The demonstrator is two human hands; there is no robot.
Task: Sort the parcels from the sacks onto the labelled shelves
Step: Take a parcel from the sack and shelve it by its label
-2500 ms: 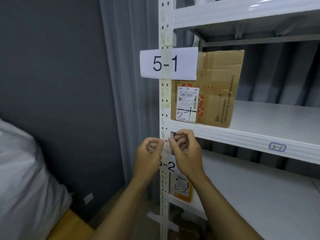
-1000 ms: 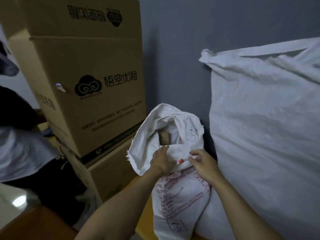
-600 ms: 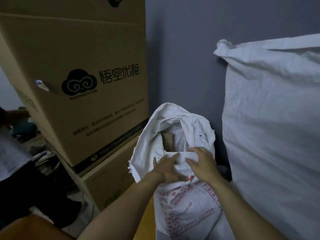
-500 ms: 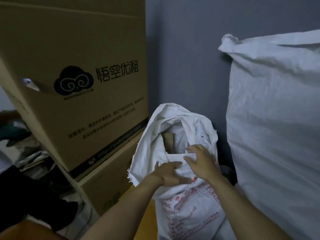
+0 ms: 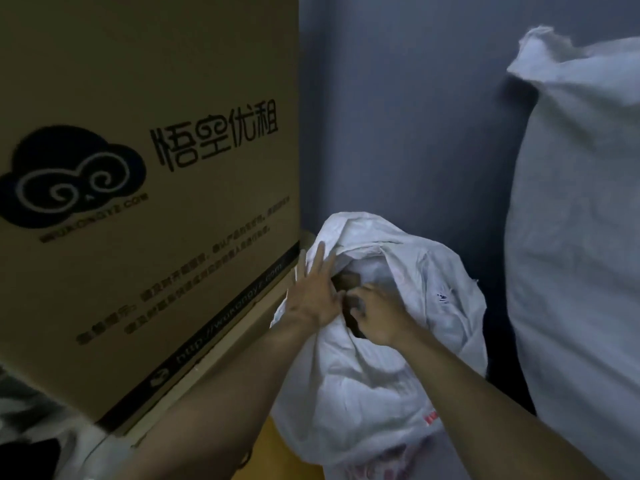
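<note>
A small white woven sack (image 5: 374, 368) stands open between a big carton and a larger sack. In its mouth shows a brown cardboard parcel (image 5: 347, 280). My left hand (image 5: 317, 292) lies flat with straight, spread fingers against the left rim of the sack and holds it aside. My right hand (image 5: 379, 315) is at the sack's mouth, its fingers curled round the edge of a dark parcel (image 5: 354, 325) that is mostly hidden by the hand and the sack cloth. No shelves are in view.
A large printed cardboard carton (image 5: 145, 188) stands stacked on another carton at the left, close to the sack. A tall full white sack (image 5: 581, 237) fills the right side. A grey wall (image 5: 398, 116) is behind. The floor shows orange-brown below.
I turned from the 5-1 and 5-2 shelves to the sacks. Over the last second my left hand moved up to spread the sack's rim and my right hand reached into its mouth.
</note>
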